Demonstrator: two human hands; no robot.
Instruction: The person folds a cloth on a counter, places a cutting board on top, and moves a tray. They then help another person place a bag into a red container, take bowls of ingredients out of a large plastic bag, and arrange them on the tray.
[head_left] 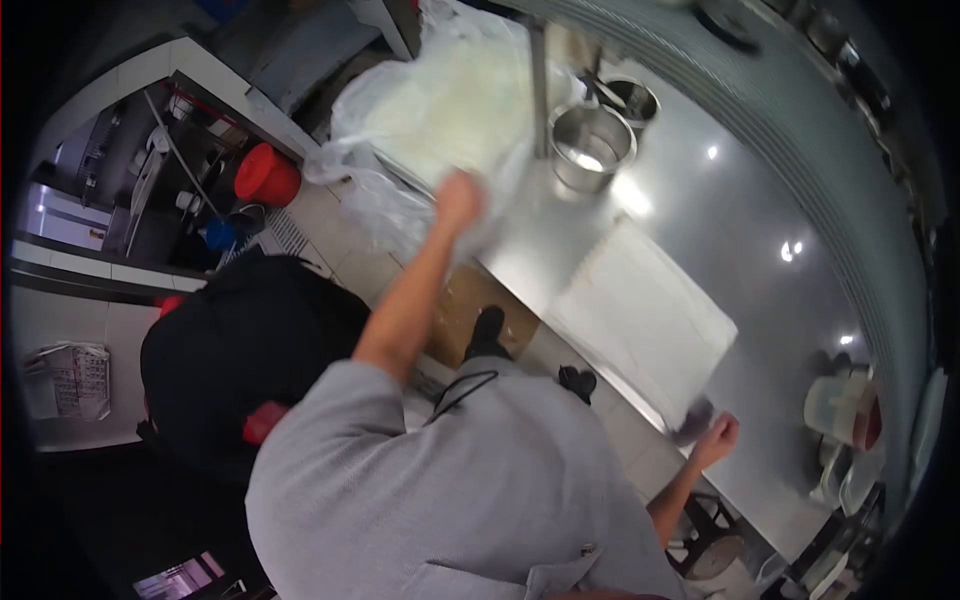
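Observation:
My left hand, smeared by motion, is closed at the near edge of a pale, flat mass lying in clear plastic sheeting. My right hand is closed low by the edge of the steel table. Right beside its fingers is a blurred dark purple thing, at the corner of a flat, white rectangular slab. That slab lies on the table between my two hands. What is inside either fist is hidden.
A steel pot and a darker container with utensils stand on the steel table. Plastic tubs sit at its right end. A red bucket is on the left, with a person in black close beside me.

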